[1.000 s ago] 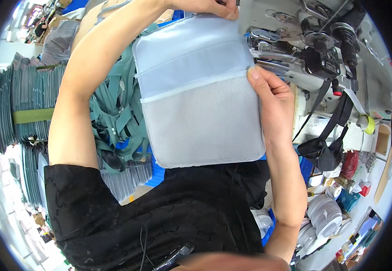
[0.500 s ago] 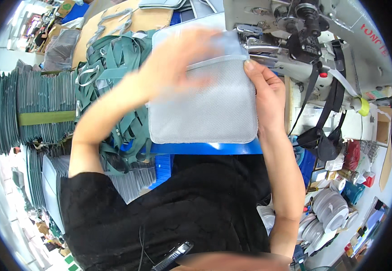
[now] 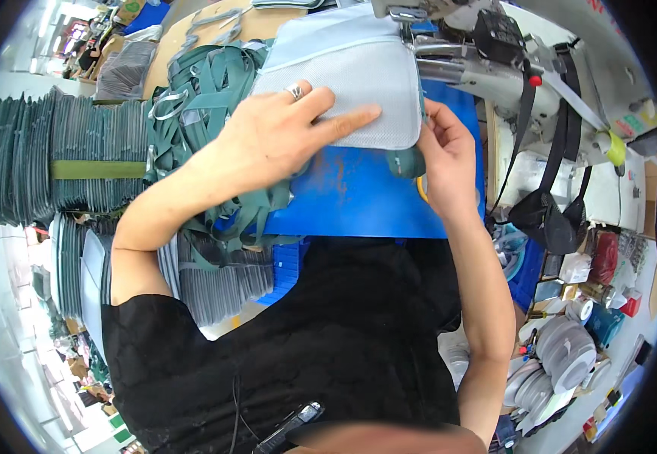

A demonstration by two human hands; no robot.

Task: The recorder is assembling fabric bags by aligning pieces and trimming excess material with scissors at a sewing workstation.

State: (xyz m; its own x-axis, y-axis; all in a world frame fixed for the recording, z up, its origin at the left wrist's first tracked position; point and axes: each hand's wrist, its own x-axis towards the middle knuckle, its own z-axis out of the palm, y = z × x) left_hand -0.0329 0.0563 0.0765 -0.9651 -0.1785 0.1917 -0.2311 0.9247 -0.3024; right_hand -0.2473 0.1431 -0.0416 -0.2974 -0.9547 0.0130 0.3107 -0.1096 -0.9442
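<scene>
A light grey mesh panel (image 3: 358,87) with a smooth pale-blue band across its far part lies under the arm of a sewing machine (image 3: 449,64). My left hand (image 3: 279,132) rests on the panel's left part, index finger stretched across the mesh and a ring on one finger. At the panel's right edge, my right hand (image 3: 449,151) pinches a dark green strap between thumb and fingers. A rounded fold of green strap (image 3: 406,163) shows below the panel's near right corner. The panel hides the rest of that strap.
A heap of green straps (image 3: 215,91) lies left of the panel. Stacked green-edged panels (image 3: 97,144) stand farther left. The blue work surface (image 3: 358,197) shows in front. Black straps (image 3: 551,166) hang from the machine at right. White spools (image 3: 563,348) sit at lower right.
The panel has moved away from me and tilted, uncovering blue surface and a green strap fold. My left hand has come down onto the mesh. My right hand has shifted lower along the edge.
</scene>
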